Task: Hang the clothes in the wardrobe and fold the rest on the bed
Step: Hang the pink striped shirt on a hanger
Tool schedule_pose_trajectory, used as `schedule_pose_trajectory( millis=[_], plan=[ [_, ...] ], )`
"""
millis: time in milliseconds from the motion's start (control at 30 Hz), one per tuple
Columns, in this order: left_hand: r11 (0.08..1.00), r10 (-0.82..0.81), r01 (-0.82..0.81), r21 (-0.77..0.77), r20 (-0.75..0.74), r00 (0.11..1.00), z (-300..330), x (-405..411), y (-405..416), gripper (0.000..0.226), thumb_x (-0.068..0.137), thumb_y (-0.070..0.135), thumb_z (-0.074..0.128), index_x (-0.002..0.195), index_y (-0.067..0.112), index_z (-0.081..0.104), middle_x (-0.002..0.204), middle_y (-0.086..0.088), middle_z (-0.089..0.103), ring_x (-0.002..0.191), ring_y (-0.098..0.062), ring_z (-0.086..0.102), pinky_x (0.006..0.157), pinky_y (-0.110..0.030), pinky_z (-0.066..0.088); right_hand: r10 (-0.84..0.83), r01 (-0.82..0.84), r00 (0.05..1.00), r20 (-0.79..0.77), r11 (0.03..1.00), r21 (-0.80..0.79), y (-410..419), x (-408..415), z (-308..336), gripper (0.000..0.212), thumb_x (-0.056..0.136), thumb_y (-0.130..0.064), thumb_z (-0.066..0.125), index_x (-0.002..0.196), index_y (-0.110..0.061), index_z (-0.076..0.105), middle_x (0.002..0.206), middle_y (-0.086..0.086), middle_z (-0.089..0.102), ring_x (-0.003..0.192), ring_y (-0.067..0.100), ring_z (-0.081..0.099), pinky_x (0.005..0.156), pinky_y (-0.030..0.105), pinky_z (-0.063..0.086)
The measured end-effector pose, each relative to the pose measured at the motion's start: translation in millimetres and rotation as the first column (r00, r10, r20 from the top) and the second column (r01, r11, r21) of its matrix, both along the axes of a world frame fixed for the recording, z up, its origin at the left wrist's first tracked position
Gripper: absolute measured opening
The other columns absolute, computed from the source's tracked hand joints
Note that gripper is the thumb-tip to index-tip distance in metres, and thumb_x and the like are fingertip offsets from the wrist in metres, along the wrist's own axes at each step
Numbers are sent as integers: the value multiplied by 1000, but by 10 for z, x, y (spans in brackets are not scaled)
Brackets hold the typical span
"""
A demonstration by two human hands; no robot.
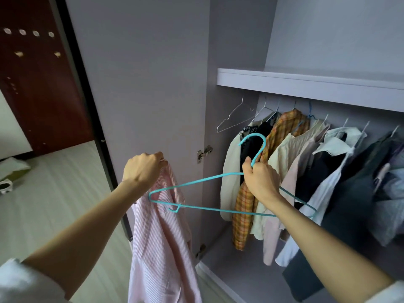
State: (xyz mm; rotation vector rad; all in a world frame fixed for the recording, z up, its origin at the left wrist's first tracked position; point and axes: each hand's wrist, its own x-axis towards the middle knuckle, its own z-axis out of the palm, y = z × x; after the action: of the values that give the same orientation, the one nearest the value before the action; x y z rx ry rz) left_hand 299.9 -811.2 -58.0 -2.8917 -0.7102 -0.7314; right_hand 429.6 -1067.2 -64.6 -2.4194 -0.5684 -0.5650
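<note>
Free rail space lies at the wardrobe's left end, occupied only by an empty white hanger (235, 119). To its right, packed hanging garments (306, 162) block access. The shelf (306, 84) limits room above; the open door (140, 84) bounds the left.

Shirt (161, 243), lower centre of the frame: pale pink with fine white stripes
Hanger (196, 206), centre: turquoise wire
Empty hanger (235, 115), upper centre right: white wire
Checked shirt (247, 202), centre right: orange and mustard plaid with thin red lines
Garment (230, 171) left of the plaid: cream
Garment (254, 145) behind the turquoise hook: black, with black-and-white lace at the neck
Blouse (284, 158) right of the plaid: ivory
Garments (354, 193) at the right edge: white, black, charcoal, blue-grey
Wardrobe door (142, 84), upper centre: pale lilac-grey
Room door (39, 84), upper left: dark red-brown
Floor (54, 204), left: light wood grain
</note>
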Motion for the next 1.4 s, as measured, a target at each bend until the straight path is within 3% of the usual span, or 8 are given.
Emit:
schedule_pose_trajectory(
  millis=[133, 400, 633, 867, 1033, 1167, 1333, 1400],
  plan=[
    [998, 62, -62, -31, 15, 998, -4, -48, 1, 30, 97, 38, 43, 102, 16, 63, 90, -17, 68, 80, -40, 62, 60, -32, 36, 2, -3, 1000, 18, 999, 54, -46, 5, 7, 54, 101, -28, 35, 52, -6, 39, 58, 12, 50, 58, 28, 42, 55, 32, 27],
    [975, 59, -36, -220, 100, 993, 193, 3, -352, 22, 92, 29, 49, 99, 15, 64, 96, -18, 67, 88, -41, 58, 65, -32, 35, 133, -155, 984, -120, 968, -197, 367, -253, -231, 58, 99, -46, 31, 83, -3, 65, 86, 18, 68, 84, 36, 63, 63, 32, 37],
    [910, -102, 166, -381, 182, 978, 114, -133, -755, 21, 94, 29, 53, 105, 13, 61, 104, -16, 68, 98, -41, 57, 76, -39, 45, 98, -75, 929, -356, 994, 79, 665, -425, -357, 61, 101, -43, 28, 89, 3, 67, 95, 22, 68, 91, 39, 62, 70, 36, 43],
    [989, -131, 138, 48, -128, 983, 73, -123, -583, 31, 89, 48, 50, 106, 22, 55, 120, 4, 52, 115, -21, 42, 94, -36, 30, 161, -53, 956, -244, 916, 398, 757, -493, -218, 62, 100, -39, 35, 73, 8, 65, 78, 23, 68, 77, 40, 61, 66, 38, 42],
    [959, -245, 237, -154, -35, 969, 152, -90, -432, 33, 90, 43, 53, 103, 22, 32, 87, -4, 64, 82, -37, 59, 61, -33, 35, 294, -159, 930, -220, 862, 481, 751, -390, -67, 52, 97, -39, 44, 77, 5, 64, 79, 18, 69, 82, 38, 61, 74, 41, 47],
    [919, -303, 281, -277, -43, 952, 52, -93, -316, 29, 96, 31, 50, 123, 23, 51, 111, -3, 66, 99, -33, 60, 76, -35, 45, 575, -332, 784, -235, 707, 625, 691, -283, 35, 15, 96, -7, 45, 102, -5, 59, 90, 8, 65, 88, 28, 64, 87, 39, 49],
    [872, -404, 396, -288, 32, 914, -48, -145, -206, 27, 93, 25, 52, 114, 12, 64, 104, -5, 67, 100, -31, 59, 88, -42, 45, 746, -365, 200, -635, 659, 658, 488, -75, 81, 19, 95, 2, 44, 98, -8, 59, 88, 15, 63, 70, 24, 65, 74, 36, 57],
    [871, -446, 447, -206, 54, 894, -16, -178, -252, 39, 89, 35, 43, 108, 9, 66, 97, -7, 66, 93, -31, 59, 84, -42, 46, 659, -465, 172, -732, 709, 530, 466, -13, 72, 14, 95, -5, 51, 107, -7, 58, 92, 13, 61, 78, 25, 63, 80, 43, 56]
  ],
)
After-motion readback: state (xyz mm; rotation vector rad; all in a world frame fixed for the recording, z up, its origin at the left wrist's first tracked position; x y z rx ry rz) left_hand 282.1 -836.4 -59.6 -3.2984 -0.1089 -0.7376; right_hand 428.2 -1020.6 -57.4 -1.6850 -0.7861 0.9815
